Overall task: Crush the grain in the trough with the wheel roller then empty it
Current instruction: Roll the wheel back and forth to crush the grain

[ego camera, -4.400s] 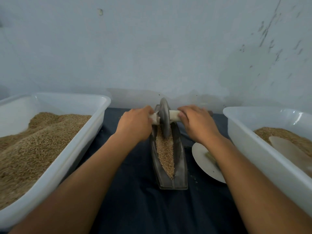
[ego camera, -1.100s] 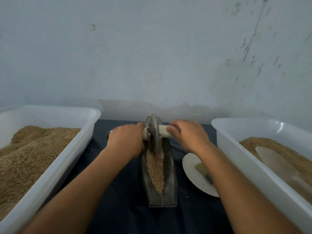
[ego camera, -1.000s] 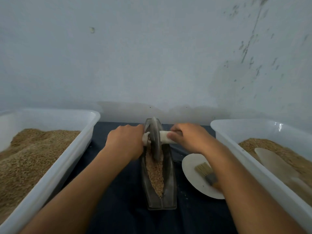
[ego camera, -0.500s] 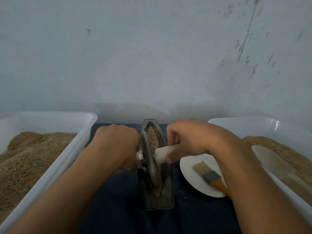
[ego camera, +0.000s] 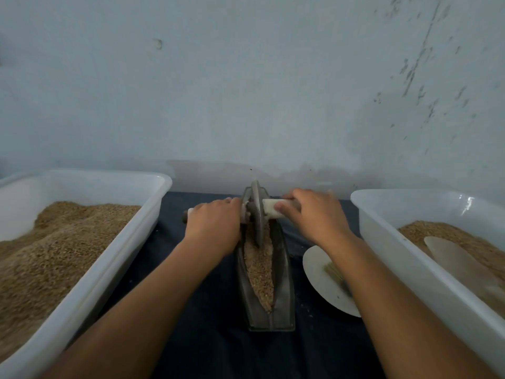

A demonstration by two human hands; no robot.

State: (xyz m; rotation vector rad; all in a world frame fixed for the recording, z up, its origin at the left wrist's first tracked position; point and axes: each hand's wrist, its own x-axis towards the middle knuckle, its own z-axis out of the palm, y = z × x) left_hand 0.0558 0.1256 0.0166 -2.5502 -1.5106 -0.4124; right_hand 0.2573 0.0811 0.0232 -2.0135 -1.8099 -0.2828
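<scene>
While both hands, left hand [ego camera: 216, 224] and right hand [ego camera: 314, 217], grip axle of wheel roller [ego camera: 257, 212] crosswise at far end, trough [ego camera: 284, 269] long axis, grain [ego camera: 258, 266] run toward person.

1. Both forearms are bare and reach forward from the lower corners of the frame, converging toward the centre.
2. Left hand [ego camera: 214, 228]: knuckles up, back of hand toward camera, fingers curled down in a closed grip round the handle [ego camera: 269, 211] on its left side.
3. Right hand [ego camera: 314, 217]: palm down, wrist slightly raised, fingers wrapped over the same handle on the right; thumb tip visible on its near face.
4. Hands are level, near each other, not touching.
</scene>
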